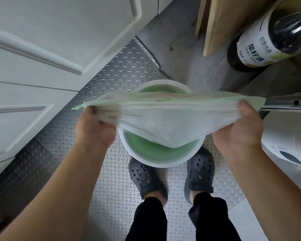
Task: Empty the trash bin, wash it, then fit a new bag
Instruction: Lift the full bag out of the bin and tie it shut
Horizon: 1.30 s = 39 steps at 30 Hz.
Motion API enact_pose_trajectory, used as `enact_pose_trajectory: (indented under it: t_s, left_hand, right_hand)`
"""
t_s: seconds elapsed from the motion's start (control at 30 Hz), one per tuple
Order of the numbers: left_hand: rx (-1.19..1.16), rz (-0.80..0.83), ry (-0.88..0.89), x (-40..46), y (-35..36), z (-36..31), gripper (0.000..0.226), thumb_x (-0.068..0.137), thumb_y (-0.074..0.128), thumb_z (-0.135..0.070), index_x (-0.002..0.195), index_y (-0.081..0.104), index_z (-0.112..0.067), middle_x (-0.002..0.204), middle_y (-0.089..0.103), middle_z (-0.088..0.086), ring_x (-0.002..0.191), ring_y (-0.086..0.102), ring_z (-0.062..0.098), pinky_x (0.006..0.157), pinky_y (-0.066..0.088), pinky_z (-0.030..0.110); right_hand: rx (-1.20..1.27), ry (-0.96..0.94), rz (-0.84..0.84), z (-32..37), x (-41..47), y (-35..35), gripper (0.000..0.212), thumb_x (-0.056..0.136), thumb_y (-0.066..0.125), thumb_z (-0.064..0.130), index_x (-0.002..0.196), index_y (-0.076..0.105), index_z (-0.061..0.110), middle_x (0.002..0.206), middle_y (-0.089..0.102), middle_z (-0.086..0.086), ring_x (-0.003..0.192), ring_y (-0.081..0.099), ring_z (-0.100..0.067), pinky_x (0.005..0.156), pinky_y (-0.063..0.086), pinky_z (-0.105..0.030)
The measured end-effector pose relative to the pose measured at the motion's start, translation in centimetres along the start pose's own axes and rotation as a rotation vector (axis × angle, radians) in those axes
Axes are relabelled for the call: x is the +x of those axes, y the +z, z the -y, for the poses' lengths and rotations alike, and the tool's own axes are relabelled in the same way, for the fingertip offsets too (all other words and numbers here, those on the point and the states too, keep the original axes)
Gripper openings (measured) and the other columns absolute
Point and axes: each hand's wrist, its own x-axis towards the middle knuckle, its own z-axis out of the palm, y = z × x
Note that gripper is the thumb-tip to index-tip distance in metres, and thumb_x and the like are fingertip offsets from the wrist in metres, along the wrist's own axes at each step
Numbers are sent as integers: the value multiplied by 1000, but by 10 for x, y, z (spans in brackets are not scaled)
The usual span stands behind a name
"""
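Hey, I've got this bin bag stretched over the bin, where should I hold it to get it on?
Keep holding the bag at its two gathered ends, left hand and right hand on opposite sides. It hangs above the bin, so lower it straight down from above, probably opening the top edge first.

Dim even light; bottle (274,37) glare; wide-angle edge distortion, slight blur.
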Motion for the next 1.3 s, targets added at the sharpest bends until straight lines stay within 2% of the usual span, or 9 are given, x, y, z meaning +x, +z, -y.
enact_pose_trajectory:
  t_s: [0.13,0.2,0.3,0.4,0.53,0.8,1.0,1.17,1.3]
  left_hand:
    - [-112,62,-34,-6,8,-1,39,105,34,-15,95,70,-5,89,76,8,85,74,21,79,60,34]
    - [-146,97,-53,-7,10,-2,39,104,34,-15,92,70,-4,85,76,9,79,75,22,74,61,34]
    - [-176,128,-81,-8,12,-1,41,105,33,-16,95,70,0,86,75,12,77,74,24,75,60,34]
    - [-232,138,-112,-9,15,0,42,105,31,-17,95,68,2,84,74,12,73,73,24,76,59,35]
    - [-185,85,-103,-11,23,4,37,102,39,-11,70,57,-8,66,59,3,52,62,17,57,57,25]
    - [403,156,189,-32,54,37,21,98,40,-20,78,47,-16,50,44,-3,45,44,14,50,44,24]
    - [547,210,232,-42,57,51,22,96,40,-21,75,47,-17,62,45,6,58,44,21,65,42,36]
    - [691,265,356,-48,50,57,22,91,40,-24,71,48,-22,53,45,-9,49,42,9,51,42,23]
    - [860,329,496,-48,53,54,21,88,41,-30,69,48,-29,58,46,-9,56,43,14,55,42,34]
  right_hand:
    - [126,110,160,9,5,24,36,100,37,28,110,60,2,98,75,-16,106,70,-34,90,54,-51]
    - [158,169,222,10,5,34,41,98,39,29,75,64,6,79,72,-13,100,72,-33,91,53,-55]
    - [195,230,280,8,7,40,47,96,45,33,52,47,16,51,52,-3,63,66,-24,89,55,-50]
    - [127,301,344,7,10,40,50,99,44,37,53,41,19,41,36,6,36,39,-9,69,58,-30]
    - [-466,323,414,4,13,44,43,101,44,43,64,41,21,43,29,8,34,23,-6,35,26,-16]
    - [-792,166,486,-15,3,78,22,88,40,-2,77,59,3,58,47,-6,45,36,-13,46,21,-25]
    - [-798,159,615,-37,-1,87,20,101,41,2,99,59,-5,75,71,-10,47,55,-17,46,42,-26]
    - [-1246,77,574,-52,7,88,22,98,42,7,87,60,8,70,71,-7,39,49,-14,41,37,-23]
    - [-1654,-9,646,-54,16,100,24,91,45,8,82,67,8,71,71,-6,48,56,-17,44,44,-23]
